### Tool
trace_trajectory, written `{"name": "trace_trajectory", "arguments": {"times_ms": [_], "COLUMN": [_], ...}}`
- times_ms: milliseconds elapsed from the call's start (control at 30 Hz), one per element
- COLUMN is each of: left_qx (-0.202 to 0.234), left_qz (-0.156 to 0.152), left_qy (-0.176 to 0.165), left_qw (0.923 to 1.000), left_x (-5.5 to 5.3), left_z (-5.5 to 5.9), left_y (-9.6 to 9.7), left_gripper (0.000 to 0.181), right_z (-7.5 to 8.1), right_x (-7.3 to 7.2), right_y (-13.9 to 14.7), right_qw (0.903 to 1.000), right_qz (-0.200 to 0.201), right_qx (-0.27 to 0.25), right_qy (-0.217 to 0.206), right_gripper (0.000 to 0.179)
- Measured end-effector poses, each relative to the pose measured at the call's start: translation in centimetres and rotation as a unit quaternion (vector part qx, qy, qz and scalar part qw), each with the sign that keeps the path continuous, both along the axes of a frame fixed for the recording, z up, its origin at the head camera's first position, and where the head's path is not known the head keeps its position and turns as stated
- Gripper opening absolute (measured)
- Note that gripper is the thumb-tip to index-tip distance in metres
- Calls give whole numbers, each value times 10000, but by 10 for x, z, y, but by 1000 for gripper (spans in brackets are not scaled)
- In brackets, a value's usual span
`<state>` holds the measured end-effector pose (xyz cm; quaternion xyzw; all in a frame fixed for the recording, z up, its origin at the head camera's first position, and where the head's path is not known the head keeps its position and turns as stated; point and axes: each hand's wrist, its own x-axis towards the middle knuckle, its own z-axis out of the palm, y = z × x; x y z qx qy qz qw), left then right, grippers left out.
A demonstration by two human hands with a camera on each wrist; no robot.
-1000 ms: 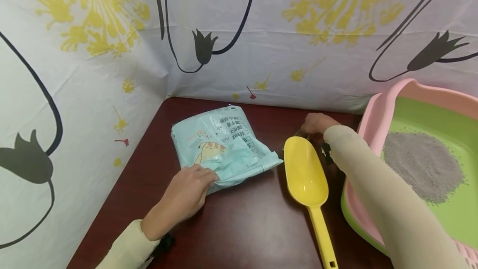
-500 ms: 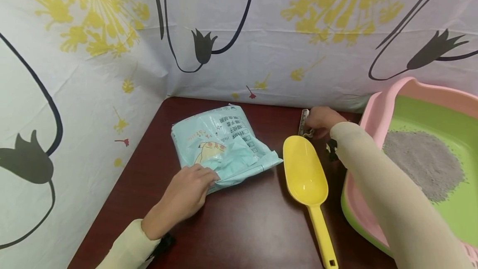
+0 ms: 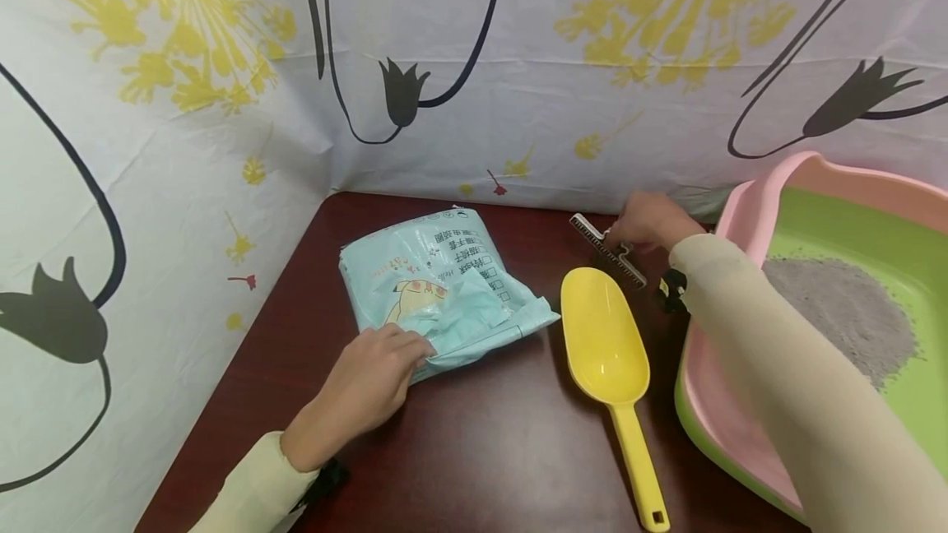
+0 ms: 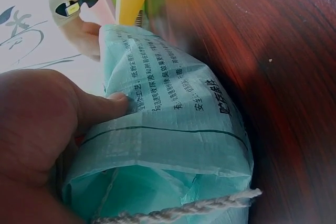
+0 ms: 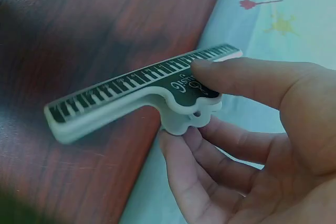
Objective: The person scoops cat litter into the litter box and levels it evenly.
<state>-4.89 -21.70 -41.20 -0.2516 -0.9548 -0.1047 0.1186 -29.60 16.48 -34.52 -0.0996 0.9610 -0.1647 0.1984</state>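
A light-blue plastic bag [image 3: 452, 270] with a cartoon print and dark lettering lies on its side. My left hand [image 3: 363, 397] pinches it near the open end; in the left wrist view, the thumb [image 4: 107, 104] presses the printed side and the other fingers are mostly hidden. The bag's mouth [image 4: 152, 187] gapes there. Behind the yellow scoop [image 3: 606, 340], my right hand [image 3: 652, 220] holds a long bag clip [image 5: 126, 85] with a piano-key pattern. Its thumb [image 5: 236, 77] rests on the clip's upper handle, fingers under the lower one. The jaws look closed.
At the right stands a pink-and-green litter box [image 3: 729, 434] with grey litter [image 3: 840, 315] in it. The scoop lies between bag and box, handle towards me. Patterned cloth [image 3: 474, 81] bounds the dark-red table [image 3: 474, 451] at the back and left.
My right hand has moved slightly right and back, and the clip has swung from mostly hidden to slanting in plain sight. My left hand and the bag stay put.
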Motion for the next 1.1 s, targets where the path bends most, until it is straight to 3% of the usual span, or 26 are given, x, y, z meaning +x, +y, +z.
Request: {"name": "trace_trajectory", "arguments": {"times_ms": [433, 633, 833, 1100], "left_qx": [24, 10, -34, -53], "left_qz": [2, -41, -39, 13], "left_qy": [-26, -19, -67, -173], "left_qw": [10000, 10000, 10000, 9998], "left_x": [0, 1, 0, 0], "left_z": [0, 1, 2, 3], "left_y": [-1, -1, 0, 0], "left_gripper": [11, 11, 10, 11], "right_z": [26, 32, 39, 47], "right_x": [10, 17, 28, 50], "right_y": [2, 4, 5, -4], "right_qw": [9983, 9960, 9935, 9898], "right_qz": [276, 407, 635, 995], "right_qx": [-380, -521, -611, -493], "right_qy": [342, 607, 715, 894], "right_gripper": [39, 27, 36, 22]}}
